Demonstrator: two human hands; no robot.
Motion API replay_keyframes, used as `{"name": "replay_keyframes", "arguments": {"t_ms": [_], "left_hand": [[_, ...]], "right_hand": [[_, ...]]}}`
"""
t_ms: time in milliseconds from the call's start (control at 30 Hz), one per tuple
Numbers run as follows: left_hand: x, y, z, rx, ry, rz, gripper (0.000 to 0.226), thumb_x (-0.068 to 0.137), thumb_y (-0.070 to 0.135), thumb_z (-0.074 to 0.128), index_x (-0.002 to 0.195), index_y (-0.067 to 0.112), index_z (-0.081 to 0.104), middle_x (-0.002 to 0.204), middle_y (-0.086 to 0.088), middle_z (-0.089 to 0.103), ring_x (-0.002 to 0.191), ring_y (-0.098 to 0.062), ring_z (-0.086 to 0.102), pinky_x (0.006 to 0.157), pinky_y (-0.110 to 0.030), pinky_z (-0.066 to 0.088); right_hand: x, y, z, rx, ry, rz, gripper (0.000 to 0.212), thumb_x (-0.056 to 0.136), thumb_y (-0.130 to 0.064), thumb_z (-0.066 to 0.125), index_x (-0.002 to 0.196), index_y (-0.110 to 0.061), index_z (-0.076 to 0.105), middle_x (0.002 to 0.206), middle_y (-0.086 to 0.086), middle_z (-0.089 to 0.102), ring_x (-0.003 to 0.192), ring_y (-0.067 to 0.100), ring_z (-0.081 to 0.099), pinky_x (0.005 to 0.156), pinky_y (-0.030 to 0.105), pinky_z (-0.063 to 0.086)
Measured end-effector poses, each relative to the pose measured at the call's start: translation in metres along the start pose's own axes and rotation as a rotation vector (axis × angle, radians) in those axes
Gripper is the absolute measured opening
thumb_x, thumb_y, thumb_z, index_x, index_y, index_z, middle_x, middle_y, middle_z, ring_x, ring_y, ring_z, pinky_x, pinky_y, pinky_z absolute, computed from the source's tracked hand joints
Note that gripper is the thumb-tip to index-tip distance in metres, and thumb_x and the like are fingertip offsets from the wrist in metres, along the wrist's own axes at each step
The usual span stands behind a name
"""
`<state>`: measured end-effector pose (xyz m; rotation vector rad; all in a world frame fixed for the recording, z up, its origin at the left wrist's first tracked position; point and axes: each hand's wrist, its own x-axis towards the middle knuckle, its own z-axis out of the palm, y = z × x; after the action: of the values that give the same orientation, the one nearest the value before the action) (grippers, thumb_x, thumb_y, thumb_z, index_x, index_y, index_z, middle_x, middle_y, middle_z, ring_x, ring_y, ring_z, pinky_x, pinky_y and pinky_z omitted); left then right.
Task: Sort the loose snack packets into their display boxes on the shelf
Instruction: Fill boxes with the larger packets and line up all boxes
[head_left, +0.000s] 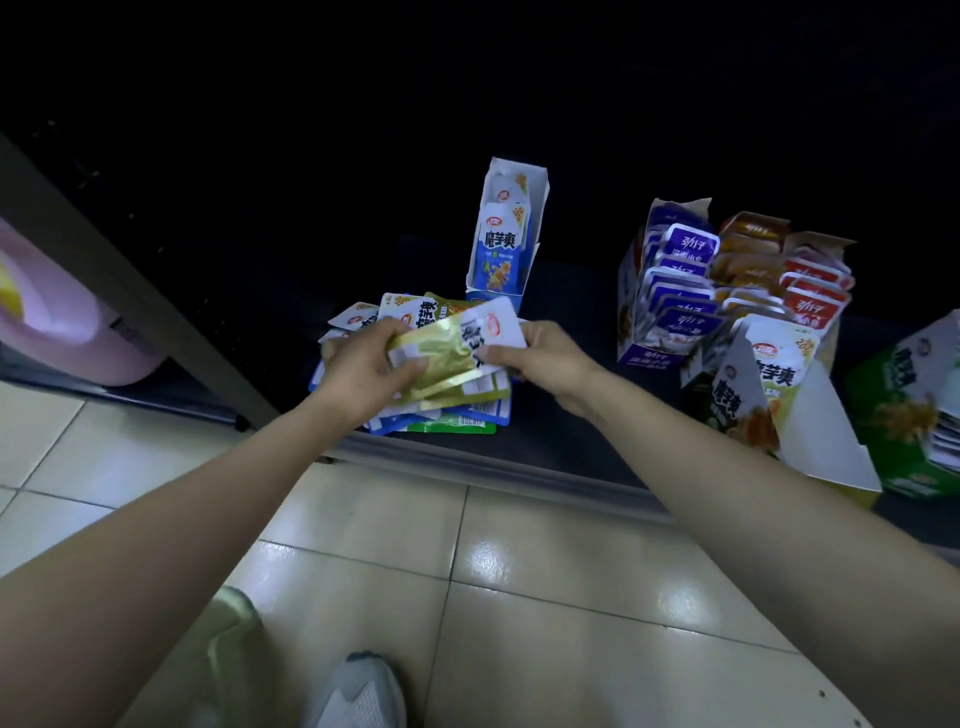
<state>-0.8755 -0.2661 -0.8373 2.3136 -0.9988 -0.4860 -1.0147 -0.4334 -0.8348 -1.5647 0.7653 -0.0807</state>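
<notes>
Far left, at 9 o'clock of the scene, a pink container (52, 322) sits behind a grey upright.

The left hand (363, 364) is over the dark shelf (519, 470). Its grip is clamped on the left end of an olive-gold packet (441, 348), with the thumb on top.

Packet: a flat foil sachet with a glossy olive-gold face. Its white end bears a red logo and black characters, and a white printed panel sits near the left thumb. It is held just above the pile of loose packets (457, 415). The pile lies near the shelf's front edge, with blue, white and green sachets overlapping.

The right hand (540, 358) holds the packet's white end, at 3 o'clock of the packet. Its grip is pinched shut there, thumb against fingers.

At 12 o'clock of the pile stands a blue display box (506, 244), open at the top, with blue-and-white sachets inside.

At 3 o'clock of the pile is a purple display box (670, 291) packed with purple sachets. Orange packets (748, 249) and red packets (815, 296) stand beside it. A green-and-white display box (753, 384) stands at its 5 o'clock.

At the far right is a green display box (909, 410).
</notes>
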Motion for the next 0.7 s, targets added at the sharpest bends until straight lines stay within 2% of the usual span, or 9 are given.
{"name": "replay_keyframes", "arguments": {"t_ms": [100,167,233,300,367,433,533,633,700], "left_hand": [[0.001,0.01,0.006,0.172,0.056,0.262,0.104,0.058,0.078,0.059,0.147,0.032,0.03,0.143,0.001,0.035,0.134,-0.02,0.027,0.104,-0.033,0.015],[0.002,0.013,0.018,0.372,0.035,0.365,0.114,0.056,0.076,0.067,0.151,0.037,0.019,0.154,0.0,0.024,0.143,-0.026,0.017,0.11,-0.046,0.014],[0.003,0.018,0.026,0.455,0.066,0.447,0.095,0.072,0.058,0.071,0.151,0.033,0.026,0.154,-0.003,0.032,0.145,-0.032,0.018,0.109,-0.05,0.016],[0.005,0.025,0.027,0.352,0.124,0.518,0.061,0.089,0.036,0.056,0.147,0.027,0.039,0.141,-0.004,0.052,0.134,-0.031,0.041,0.103,-0.045,0.031],[0.004,0.035,0.025,0.195,0.138,0.499,0.043,0.098,0.022,0.047,0.14,0.022,0.049,0.114,-0.005,0.067,0.105,-0.027,0.061,0.079,-0.035,0.045],[0.003,0.045,0.026,0.056,0.125,0.382,0.032,0.101,0.018,0.048,0.131,0.015,0.057,0.082,-0.001,0.062,0.076,-0.021,0.06,0.06,-0.027,0.039],[0.001,0.057,0.027,-0.366,-0.042,0.161,0.021,0.1,0.018,0.051,0.119,0.014,0.06,0.093,0.003,0.064,0.085,-0.009,0.059,0.066,-0.017,0.045],[-0.001,0.065,0.028,-0.658,-0.148,0.027,0.018,0.094,0.014,0.062,0.112,0.012,0.063,0.102,0.0,0.069,0.093,-0.013,0.065,0.074,-0.023,0.051],[-0.003,0.069,0.031,-0.789,-0.246,-0.052,0.026,0.09,0.016,0.067,0.114,0.011,0.064,0.103,-0.003,0.072,0.093,-0.016,0.068,0.074,-0.024,0.055]], "right_hand": [[-0.004,-0.008,-0.017,0.076,0.035,0.014,0.015,0.09,-0.016,0.067,0.101,-0.006,0.069,0.096,0.012,0.071,0.076,0.018,0.062,0.059,0.02,0.047],[-0.007,-0.011,-0.026,0.138,0.018,0.062,0.018,0.091,-0.019,0.066,0.104,-0.007,0.068,0.094,0.009,0.07,0.08,0.019,0.062,0.068,0.026,0.047],[-0.012,-0.015,-0.032,0.196,0.032,0.109,0.011,0.09,-0.019,0.066,0.095,-0.009,0.068,0.082,0.005,0.068,0.073,0.017,0.059,0.065,0.026,0.046],[-0.018,-0.017,-0.038,0.249,0.082,0.134,0.016,0.091,-0.026,0.065,0.083,-0.012,0.066,0.069,0.001,0.064,0.062,0.012,0.054,0.057,0.021,0.043],[-0.023,-0.018,-0.045,0.305,0.059,0.125,0.034,0.095,-0.041,0.057,0.086,-0.01,0.067,0.074,0.003,0.068,0.064,0.011,0.058,0.061,0.022,0.046],[-0.027,-0.018,-0.049,0.341,0.017,0.105,0.055,0.095,-0.058,0.044,0.102,-0.008,0.068,0.093,0.005,0.071,0.077,0.012,0.063,0.071,0.026,0.051],[-0.029,-0.016,-0.048,0.258,0.043,0.068,0.047,0.092,-0.055,0.053,0.113,-0.014,0.06,0.11,0.004,0.064,0.094,0.016,0.061,0.078,0.03,0.052],[-0.028,-0.011,-0.043,0.204,0.057,0.076,0.052,0.085,-0.031,0.074,0.125,-0.007,0.052,0.106,0.007,0.068,0.089,0.015,0.065,0.07,0.026,0.054],[-0.028,-0.006,-0.042,0.157,0.044,0.057,0.039,0.084,-0.017,0.074,0.119,-0.006,0.059,0.101,0.006,0.071,0.083,0.013,0.067,0.066,0.022,0.053]]}}
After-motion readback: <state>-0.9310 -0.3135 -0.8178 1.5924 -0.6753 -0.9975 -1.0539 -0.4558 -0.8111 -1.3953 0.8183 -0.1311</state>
